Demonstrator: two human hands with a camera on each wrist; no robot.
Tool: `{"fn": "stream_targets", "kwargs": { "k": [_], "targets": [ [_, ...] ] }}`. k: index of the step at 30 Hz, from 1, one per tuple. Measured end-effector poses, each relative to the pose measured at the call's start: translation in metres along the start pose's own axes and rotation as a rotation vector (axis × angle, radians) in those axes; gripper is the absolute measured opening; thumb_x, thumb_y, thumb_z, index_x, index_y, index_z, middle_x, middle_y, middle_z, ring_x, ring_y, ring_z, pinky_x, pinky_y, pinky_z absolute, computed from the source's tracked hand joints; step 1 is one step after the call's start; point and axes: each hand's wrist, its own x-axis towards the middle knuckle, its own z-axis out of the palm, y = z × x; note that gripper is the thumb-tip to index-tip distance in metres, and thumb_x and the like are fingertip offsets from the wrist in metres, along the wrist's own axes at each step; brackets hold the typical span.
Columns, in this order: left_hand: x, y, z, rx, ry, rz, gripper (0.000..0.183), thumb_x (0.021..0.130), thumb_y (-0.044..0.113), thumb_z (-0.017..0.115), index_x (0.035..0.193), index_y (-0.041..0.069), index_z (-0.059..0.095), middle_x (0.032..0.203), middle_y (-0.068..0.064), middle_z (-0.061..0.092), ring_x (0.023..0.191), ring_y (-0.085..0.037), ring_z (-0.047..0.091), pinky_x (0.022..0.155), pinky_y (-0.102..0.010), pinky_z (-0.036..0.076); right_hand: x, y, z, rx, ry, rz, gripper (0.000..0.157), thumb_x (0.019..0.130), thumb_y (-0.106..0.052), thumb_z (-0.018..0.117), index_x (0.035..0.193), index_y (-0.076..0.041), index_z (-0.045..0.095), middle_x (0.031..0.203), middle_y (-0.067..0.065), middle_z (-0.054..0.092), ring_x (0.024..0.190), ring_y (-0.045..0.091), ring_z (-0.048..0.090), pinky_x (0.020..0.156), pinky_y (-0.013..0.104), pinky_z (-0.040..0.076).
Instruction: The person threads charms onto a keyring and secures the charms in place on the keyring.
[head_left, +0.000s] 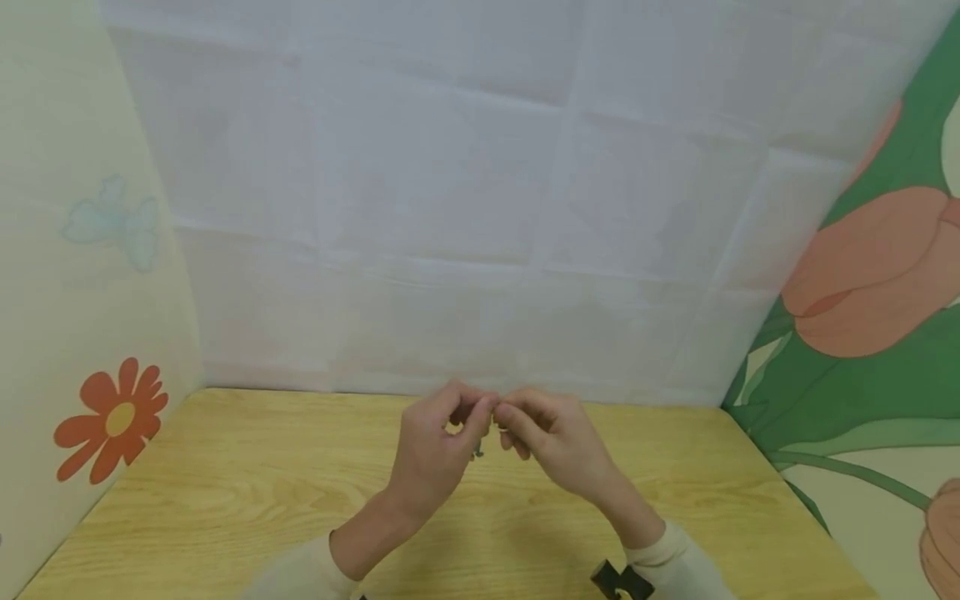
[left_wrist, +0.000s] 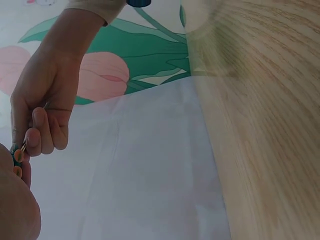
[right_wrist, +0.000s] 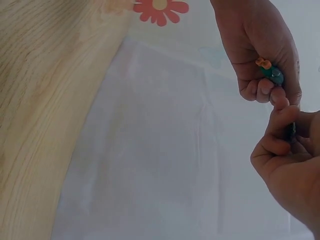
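Note:
Above the table, my left hand (head_left: 431, 454) and right hand (head_left: 558, 442) meet at the fingertips. A small green thing with orange rounded ends (right_wrist: 271, 72) is pinched in the left hand (right_wrist: 262, 45), seen in the right wrist view. Its exact kind is unclear, since fingers cover much of it. Opposite, the right hand (right_wrist: 287, 162) has thumb and fingers curled on a small dark piece (right_wrist: 291, 131), mostly hidden. In the left wrist view, a thin metallic-looking rod (left_wrist: 24, 145) runs between the right hand's fingers, close to the green and orange thing (left_wrist: 18, 159).
A wood-grain table (head_left: 300, 467) spreads below both hands. Behind it hangs a creased white cloth (head_left: 450, 208). Floral panels stand at both sides, with a red flower (head_left: 112, 421) on the left and pink tulips (head_left: 870, 275) on the right.

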Motion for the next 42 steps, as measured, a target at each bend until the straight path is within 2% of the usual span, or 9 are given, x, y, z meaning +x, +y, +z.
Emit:
{"fn": "stream_targets", "kwargs": {
  "k": [4,12,15,18,22,26,32,36,42],
  "targets": [
    [-0.002,0.001,-0.001,-0.025,0.015,-0.052,0.011,0.099,0.008,0.069,0.091,0.016,0.068,0.074,0.011,0.062,0.057,-0.007,0.052,0.047,-0.022,0.045,0.003,-0.002,0.001,0.000,-0.008,0.004,0.018,0.105,-0.006,0.057,0.104,-0.012,0.074,0.074,-0.002,0.065,0.056,0.015,0.054,0.049,0.032,0.048],
    [-0.003,0.005,-0.003,-0.185,0.012,-0.297,0.012,0.102,0.023,0.066,0.093,0.016,0.070,0.072,0.003,0.065,0.053,-0.017,0.055,0.043,-0.029,0.046,0.003,-0.001,0.000,-0.007,0.014,0.010,0.018,0.105,-0.003,0.056,0.100,-0.011,0.072,0.077,0.001,0.067,0.058,0.018,0.057,0.050,0.030,0.049],
    [-0.001,0.006,-0.005,-0.214,0.013,-0.380,0.016,0.102,0.030,0.067,0.093,0.017,0.071,0.072,0.000,0.066,0.055,-0.020,0.057,0.044,-0.030,0.047,0.002,0.002,-0.001,0.013,0.022,0.003,0.017,0.104,-0.001,0.056,0.104,-0.009,0.072,0.082,0.002,0.069,0.063,0.021,0.062,0.055,0.032,0.052],
    [0.001,0.006,-0.007,-0.238,0.012,-0.423,0.019,0.101,0.032,0.068,0.094,0.016,0.072,0.073,-0.002,0.066,0.057,-0.022,0.058,0.047,-0.030,0.048,0.002,0.005,-0.002,-0.036,0.042,-0.036,0.018,0.103,0.000,0.058,0.108,-0.010,0.072,0.091,0.001,0.072,0.076,0.020,0.066,0.066,0.034,0.055],
    [0.003,0.005,-0.008,-0.231,0.006,-0.424,0.021,0.101,0.032,0.067,0.094,0.013,0.071,0.073,-0.003,0.066,0.058,-0.021,0.057,0.047,-0.028,0.046,0.002,0.009,-0.001,-0.183,0.085,-0.115,0.019,0.100,-0.001,0.064,0.107,-0.015,0.074,0.102,-0.004,0.071,0.089,0.015,0.063,0.073,0.033,0.052],
    [0.003,0.005,-0.008,-0.210,-0.001,-0.421,0.021,0.101,0.033,0.067,0.094,0.014,0.071,0.074,-0.001,0.066,0.058,-0.021,0.057,0.046,-0.028,0.047,0.001,0.011,-0.001,-0.267,0.108,-0.162,0.014,0.099,-0.005,0.067,0.105,-0.015,0.074,0.101,-0.005,0.068,0.083,0.012,0.057,0.065,0.031,0.048],
    [0.004,0.004,-0.007,-0.195,-0.021,-0.438,0.019,0.101,0.035,0.067,0.096,0.018,0.072,0.075,-0.001,0.067,0.058,-0.022,0.058,0.046,-0.029,0.048,0.002,0.008,0.000,-0.325,0.114,-0.194,0.013,0.098,-0.006,0.070,0.110,-0.012,0.070,0.088,-0.009,0.064,0.065,0.006,0.049,0.052,0.026,0.040],
    [0.004,0.003,-0.007,-0.187,-0.027,-0.440,0.020,0.101,0.035,0.067,0.097,0.017,0.072,0.075,-0.002,0.067,0.059,-0.022,0.058,0.045,-0.028,0.047,0.004,0.006,0.000,-0.350,0.101,-0.205,0.016,0.097,-0.005,0.070,0.113,-0.007,0.068,0.081,-0.009,0.064,0.060,0.005,0.047,0.050,0.024,0.039],
    [0.003,0.001,-0.006,-0.173,-0.029,-0.430,0.020,0.101,0.037,0.066,0.096,0.019,0.072,0.075,-0.001,0.067,0.059,-0.022,0.059,0.045,-0.029,0.047,0.004,0.006,-0.003,-0.380,0.067,-0.234,0.015,0.098,0.000,0.068,0.110,-0.008,0.066,0.079,-0.007,0.061,0.059,0.002,0.043,0.050,0.020,0.039]
  ]
}}
